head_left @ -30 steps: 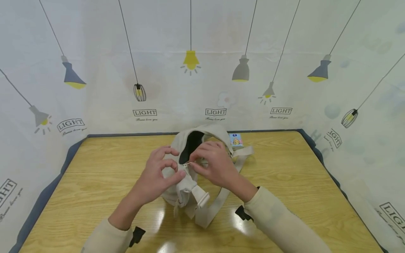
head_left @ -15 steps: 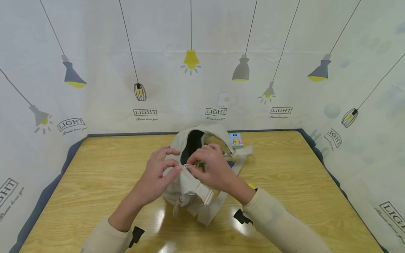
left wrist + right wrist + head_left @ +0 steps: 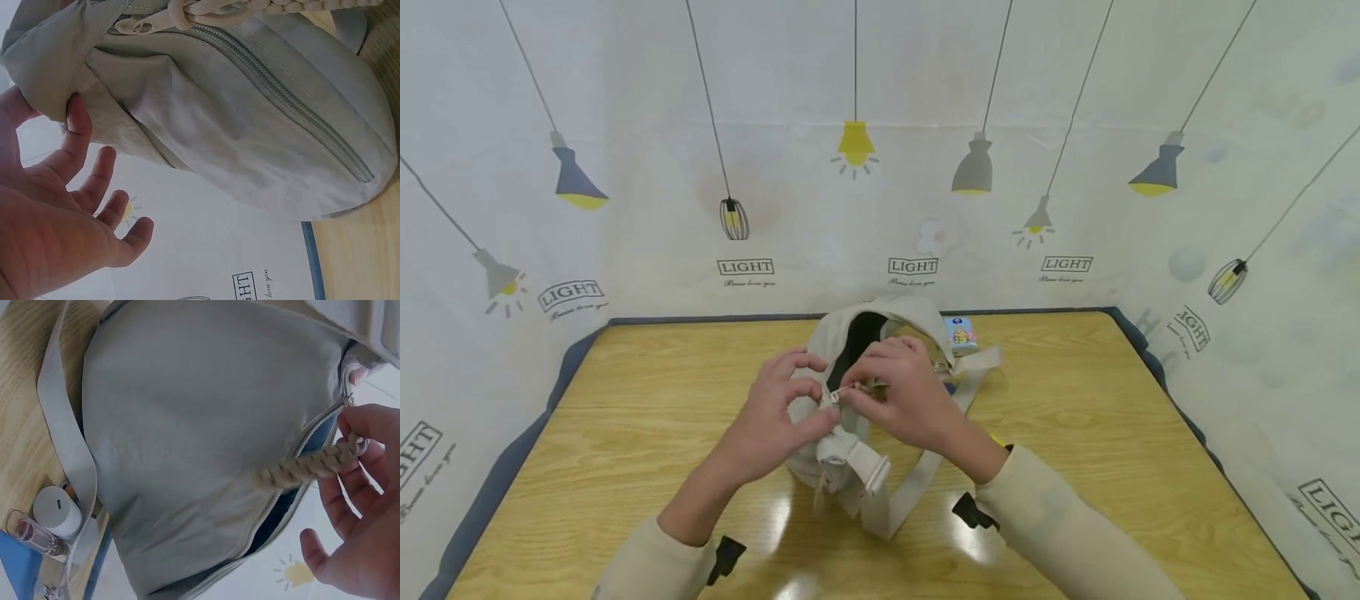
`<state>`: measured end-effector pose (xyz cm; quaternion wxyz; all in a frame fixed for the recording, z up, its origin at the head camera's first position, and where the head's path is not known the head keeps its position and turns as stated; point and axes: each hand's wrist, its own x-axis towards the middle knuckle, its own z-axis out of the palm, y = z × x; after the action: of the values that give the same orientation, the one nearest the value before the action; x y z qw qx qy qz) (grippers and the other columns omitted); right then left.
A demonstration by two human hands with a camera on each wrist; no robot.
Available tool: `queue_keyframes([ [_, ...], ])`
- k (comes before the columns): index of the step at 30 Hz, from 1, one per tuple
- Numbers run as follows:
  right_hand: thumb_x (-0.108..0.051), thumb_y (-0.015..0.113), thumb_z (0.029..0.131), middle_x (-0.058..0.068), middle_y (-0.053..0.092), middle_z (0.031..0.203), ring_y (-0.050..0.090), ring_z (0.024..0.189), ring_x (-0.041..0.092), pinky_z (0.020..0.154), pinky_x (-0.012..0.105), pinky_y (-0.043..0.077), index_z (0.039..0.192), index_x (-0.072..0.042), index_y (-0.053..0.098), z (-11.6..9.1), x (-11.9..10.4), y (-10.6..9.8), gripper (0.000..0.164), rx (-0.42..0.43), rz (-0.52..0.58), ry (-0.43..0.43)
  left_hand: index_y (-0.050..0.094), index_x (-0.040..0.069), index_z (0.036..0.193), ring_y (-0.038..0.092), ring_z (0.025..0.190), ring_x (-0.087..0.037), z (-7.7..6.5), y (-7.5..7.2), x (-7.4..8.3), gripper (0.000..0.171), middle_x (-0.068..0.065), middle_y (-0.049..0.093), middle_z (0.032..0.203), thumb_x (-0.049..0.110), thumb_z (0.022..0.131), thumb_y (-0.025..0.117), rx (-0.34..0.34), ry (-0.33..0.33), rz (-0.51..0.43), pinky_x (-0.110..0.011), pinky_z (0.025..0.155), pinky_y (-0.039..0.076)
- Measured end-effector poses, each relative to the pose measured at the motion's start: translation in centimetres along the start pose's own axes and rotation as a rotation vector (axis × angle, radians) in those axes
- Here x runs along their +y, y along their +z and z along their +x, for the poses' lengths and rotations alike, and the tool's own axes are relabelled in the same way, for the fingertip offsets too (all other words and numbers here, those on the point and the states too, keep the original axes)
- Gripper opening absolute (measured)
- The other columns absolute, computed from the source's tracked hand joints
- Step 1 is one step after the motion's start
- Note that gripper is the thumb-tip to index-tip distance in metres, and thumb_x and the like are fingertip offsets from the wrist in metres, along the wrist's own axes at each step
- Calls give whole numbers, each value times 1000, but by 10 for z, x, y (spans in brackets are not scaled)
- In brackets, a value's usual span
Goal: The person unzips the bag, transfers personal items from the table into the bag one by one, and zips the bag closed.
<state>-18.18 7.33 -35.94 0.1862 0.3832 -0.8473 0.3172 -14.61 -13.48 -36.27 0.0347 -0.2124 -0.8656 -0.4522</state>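
Note:
A beige fabric bag (image 3: 837,333) stands on the table between both hands, its main zipper (image 3: 315,436) partly open on a dark inside. My right hand (image 3: 910,392) pinches the zipper pull near the corner of the bag; a braided cord (image 3: 306,469) hangs from the pull, as the right wrist view shows. On the other side, my left hand (image 3: 775,421) pinches the bag's fabric beside the zipper's end, its other fingers spread and bent. A closed zipper (image 3: 281,87) with its own cord pull runs along the bag in the left wrist view.
The bag's strap (image 3: 917,492) trails over the wooden table (image 3: 647,400). Behind the bag stands a small colourful box (image 3: 959,332). A white round container (image 3: 57,511), a clear tube (image 3: 37,536) and a blue item (image 3: 17,562) lie near the strap.
My right fingertips have shifted slightly left and down with the zipper pull. The bag's near corner and its strap buckle have wobbled a little; my left hand keeps its place.

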Motion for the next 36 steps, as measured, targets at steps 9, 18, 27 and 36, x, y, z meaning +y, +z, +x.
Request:
queue_keyframes([
  [9,-30,72,86,-11,67,74,55,70,3,91,39,43,82,-22,75,2,3,1,9,39,27,40,52,20,65,32,138,-33,4,1,-1,24,-5,54,123,15,80,71,43,57,19,-63,110,21],
  [18,-28,75,83,-11,67,72,56,69,5,87,40,43,80,-22,75,4,3,0,7,74,5,73,54,20,64,32,138,-34,7,-3,-1,24,-5,55,120,14,79,72,12,58,20,-65,110,20],
  [27,-28,74,84,-10,64,72,60,74,15,93,45,40,80,-22,75,4,3,2,7,76,-24,130,55,20,63,33,137,-35,9,-5,-3,23,-6,55,118,14,77,74,-10,55,7,-64,110,21],
  [36,-29,76,82,-10,63,70,58,73,14,94,45,41,80,-23,76,3,2,4,6,132,-81,125,57,19,64,38,131,-36,12,-5,-5,22,-6,56,115,12,77,73,-23,63,21,-64,108,24],
])
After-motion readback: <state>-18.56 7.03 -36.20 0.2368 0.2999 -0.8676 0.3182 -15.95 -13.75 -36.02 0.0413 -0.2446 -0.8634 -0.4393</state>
